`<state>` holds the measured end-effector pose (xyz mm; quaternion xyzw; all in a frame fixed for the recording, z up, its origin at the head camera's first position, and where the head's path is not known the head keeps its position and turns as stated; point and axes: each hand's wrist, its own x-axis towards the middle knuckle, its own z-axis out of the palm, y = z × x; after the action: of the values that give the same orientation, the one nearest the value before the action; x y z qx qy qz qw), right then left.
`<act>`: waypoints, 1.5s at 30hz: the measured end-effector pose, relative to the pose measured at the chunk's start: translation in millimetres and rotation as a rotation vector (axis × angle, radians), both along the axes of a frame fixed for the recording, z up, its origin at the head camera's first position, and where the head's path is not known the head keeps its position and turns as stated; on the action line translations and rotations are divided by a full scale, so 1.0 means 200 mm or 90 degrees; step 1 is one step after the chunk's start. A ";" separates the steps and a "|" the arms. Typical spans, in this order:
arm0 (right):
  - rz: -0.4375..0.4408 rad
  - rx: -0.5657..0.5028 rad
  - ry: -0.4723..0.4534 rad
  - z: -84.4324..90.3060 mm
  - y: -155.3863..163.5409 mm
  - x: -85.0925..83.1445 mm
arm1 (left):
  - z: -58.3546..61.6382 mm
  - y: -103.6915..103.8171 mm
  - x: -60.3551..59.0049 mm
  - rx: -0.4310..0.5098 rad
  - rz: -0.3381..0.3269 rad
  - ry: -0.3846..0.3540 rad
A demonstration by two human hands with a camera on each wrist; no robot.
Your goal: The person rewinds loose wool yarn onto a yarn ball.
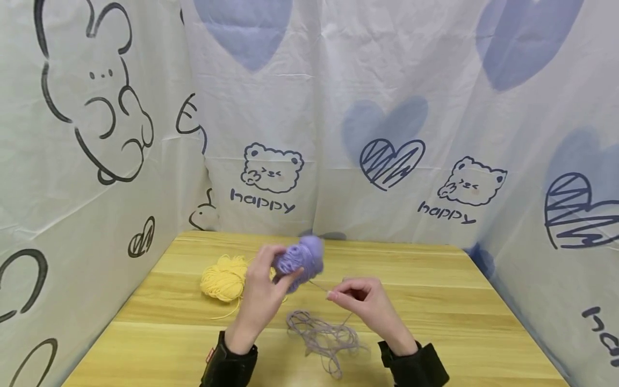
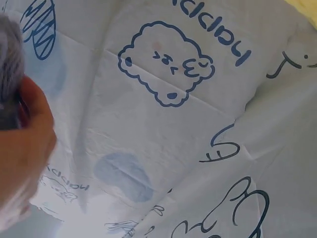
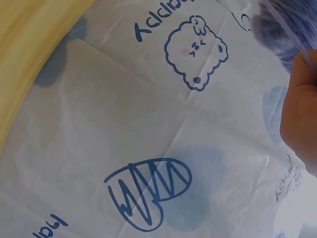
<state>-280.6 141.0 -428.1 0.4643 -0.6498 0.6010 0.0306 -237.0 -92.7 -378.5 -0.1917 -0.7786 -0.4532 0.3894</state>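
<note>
A ball of purple yarn (image 1: pixel 307 260) is held up over the table by my left hand (image 1: pixel 261 290), thumb in front and fingers behind it. To its right, my right hand (image 1: pixel 369 306) pinches a strand of yarn (image 1: pixel 319 286) between thumb and forefinger, and the strand runs up to the ball. Below the hands, a loose tangle of greyish-purple yarn (image 1: pixel 324 338) lies on the table, one end rising toward my right hand. In the right wrist view the strand stretches from the purple ball (image 3: pixel 282 34) to the fingers (image 3: pixel 299 114).
A ball of yellow yarn (image 1: pixel 224 279) sits left of my left hand, with a loose tail on the wooden table (image 1: pixel 425 269). White cloth (image 1: pixel 329 123) printed with hearts and bears hangs behind the table and along both sides.
</note>
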 end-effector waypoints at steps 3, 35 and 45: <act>0.000 -0.020 0.048 -0.15 0.03 -0.11 | -0.01 0.02 0.00 -0.112 -0.054 -0.030; -0.114 -0.009 -0.153 0.17 -0.01 0.09 | 0.02 0.00 0.05 0.035 -0.433 -0.134; -0.080 0.075 -0.171 0.18 -0.03 0.09 | 0.05 0.00 0.05 0.237 -0.264 -0.131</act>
<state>-262.2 134.8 -392.9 0.3391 -0.7098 0.6156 -0.0459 -226.2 -93.3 -368.8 -0.2248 -0.6616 -0.6752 0.2361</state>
